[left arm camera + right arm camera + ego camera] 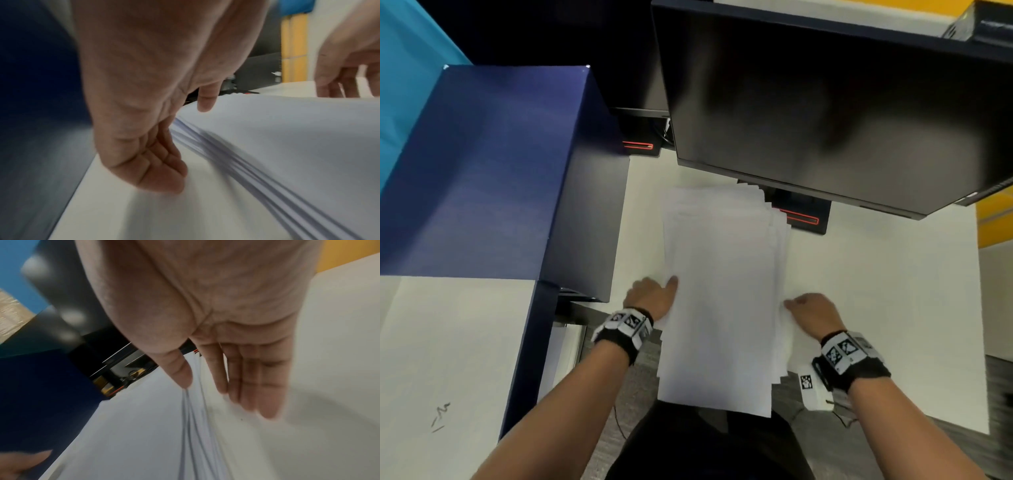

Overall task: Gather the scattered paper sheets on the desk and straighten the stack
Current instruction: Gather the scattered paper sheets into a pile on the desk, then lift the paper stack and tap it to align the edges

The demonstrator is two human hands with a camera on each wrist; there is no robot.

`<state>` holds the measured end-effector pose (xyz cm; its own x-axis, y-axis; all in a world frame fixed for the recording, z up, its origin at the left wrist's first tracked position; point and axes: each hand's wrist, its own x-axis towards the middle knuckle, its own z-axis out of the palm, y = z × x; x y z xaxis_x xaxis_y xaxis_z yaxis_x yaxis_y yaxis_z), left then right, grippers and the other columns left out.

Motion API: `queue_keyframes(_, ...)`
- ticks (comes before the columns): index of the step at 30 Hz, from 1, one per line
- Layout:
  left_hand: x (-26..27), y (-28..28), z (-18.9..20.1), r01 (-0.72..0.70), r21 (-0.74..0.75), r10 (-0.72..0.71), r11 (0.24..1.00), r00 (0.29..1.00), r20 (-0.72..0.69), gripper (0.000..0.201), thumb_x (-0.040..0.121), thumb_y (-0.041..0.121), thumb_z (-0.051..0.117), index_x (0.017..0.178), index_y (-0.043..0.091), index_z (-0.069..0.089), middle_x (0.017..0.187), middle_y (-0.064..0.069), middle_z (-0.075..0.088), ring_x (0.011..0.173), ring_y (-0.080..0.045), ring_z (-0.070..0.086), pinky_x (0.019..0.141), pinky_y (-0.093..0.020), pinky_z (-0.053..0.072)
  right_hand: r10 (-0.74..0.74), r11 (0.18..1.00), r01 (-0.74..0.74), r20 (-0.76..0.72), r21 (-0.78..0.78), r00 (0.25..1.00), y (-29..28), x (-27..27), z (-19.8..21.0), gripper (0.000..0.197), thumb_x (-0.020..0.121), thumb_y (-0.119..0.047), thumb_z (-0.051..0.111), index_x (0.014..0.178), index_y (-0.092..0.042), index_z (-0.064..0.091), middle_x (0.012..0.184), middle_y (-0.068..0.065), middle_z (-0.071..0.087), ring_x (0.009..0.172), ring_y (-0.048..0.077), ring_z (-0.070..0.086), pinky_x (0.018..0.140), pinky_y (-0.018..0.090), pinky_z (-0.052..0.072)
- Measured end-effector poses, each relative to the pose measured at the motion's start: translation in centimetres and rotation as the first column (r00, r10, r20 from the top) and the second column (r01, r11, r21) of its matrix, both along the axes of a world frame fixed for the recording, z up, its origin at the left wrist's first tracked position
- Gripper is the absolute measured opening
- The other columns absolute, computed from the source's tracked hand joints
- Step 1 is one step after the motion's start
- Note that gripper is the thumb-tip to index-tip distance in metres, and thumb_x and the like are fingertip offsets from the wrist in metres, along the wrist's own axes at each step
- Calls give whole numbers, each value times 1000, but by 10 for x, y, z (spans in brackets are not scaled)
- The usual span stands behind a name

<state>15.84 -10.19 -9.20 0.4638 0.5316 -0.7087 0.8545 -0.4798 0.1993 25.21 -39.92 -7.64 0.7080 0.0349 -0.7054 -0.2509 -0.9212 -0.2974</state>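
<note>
While the left hand [650, 298] touches one edge of the paper stack [722, 291], the right hand [813, 313] touches the other, both straight-fingered.

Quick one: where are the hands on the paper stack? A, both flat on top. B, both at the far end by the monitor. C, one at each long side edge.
C: the left hand is at the left edge of the paper stack, the right hand at its right.
</note>
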Motion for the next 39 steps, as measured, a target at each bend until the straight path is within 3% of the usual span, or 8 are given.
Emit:
queue_keyframes(8, 70, -18, -1, -94, -163, 124, 982, 975, 186, 112, 59, 70, 80, 141, 1, 47, 141, -12, 55, 128, -31, 56, 104, -34, 48, -279, 951, 264, 76, 160, 957, 56, 44, -31, 103, 57, -62, 82, 130, 2, 48, 129, 14, 58, 119, 34, 57, 97, 39, 49)
queue_keyframes(11, 63, -10, -17, -214, -408, 313, 888, 930, 193, 76, 56, 43, 94, 117, 7, 68, 123, -1, 69, 106, -20, 68, 96, -32, 53, -343, 908, 339, -30, 245, 939, 66, 51, -38, 83, 52, -43, 92, 116, 2, 63, 112, 12, 70, 103, 31, 68, 90, 37, 55)
queue_keyframes(15, 23, -2, -20, -330, -649, 559, 686, 810, 179, 36, 66, 17, 93, 96, 16, 73, 110, -14, 76, 85, -22, 75, 78, -33, 59, -381, 762, 444, -228, 471, 896, 50, 41, -35, 58, 51, -22, 93, 102, -3, 73, 99, 12, 77, 90, 32, 74, 88, 49, 57)
queue_keyframes(23, -19, 1, 43, -141, -542, 439, 828, 763, 474, 54, 58, 40, 96, 102, 17, 74, 93, -1, 80, 87, -21, 78, 80, -40, 62, -366, 531, 318, -125, 786, 922, 26, -16, 31, 44, 73, -10, 83, 115, -13, 70, 108, 2, 77, 100, 22, 73, 90, 41, 56)
queue_keyframes(28, 22, -15, 141, 127, -403, 287, 906, 515, 808, 33, 72, 13, 89, 86, 40, 76, 88, 19, 78, 89, -2, 74, 79, -23, 59, -508, 450, 109, 154, 887, 847, 17, 6, 125, 26, 75, 2, 77, 98, -11, 73, 87, -11, 79, 82, 9, 75, 68, 17, 56)
queue_keyframes(32, 60, -33, 189, 241, -331, 260, 913, 283, 923, 38, 75, 0, 84, 107, 13, 71, 100, 2, 76, 97, -11, 74, 90, -30, 58, -607, 447, -61, 353, 892, 713, 3, 24, 176, 23, 76, 3, 77, 99, 3, 73, 81, -15, 77, 75, 4, 74, 69, 17, 55)
queue_keyframes(36, 81, -46, 209, 311, -272, 223, 911, 184, 957, 42, 77, 11, 84, 112, 27, 69, 112, -5, 74, 108, -24, 71, 95, -46, 56, -632, 463, -156, 448, 872, 632, -12, 31, 194, 20, 77, 3, 77, 93, -9, 73, 79, -26, 75, 77, -6, 71, 72, 10, 51)
queue_keyframes(39, 85, -54, 201, 323, -182, 127, 929, 183, 975, 47, 79, 15, 83, 109, 46, 66, 112, 12, 72, 111, -10, 68, 97, -29, 54, -621, 468, -178, 465, 866, 631, -22, 30, 184, 23, 77, 3, 76, 90, -17, 73, 83, -24, 75, 81, -3, 72, 75, 12, 52)
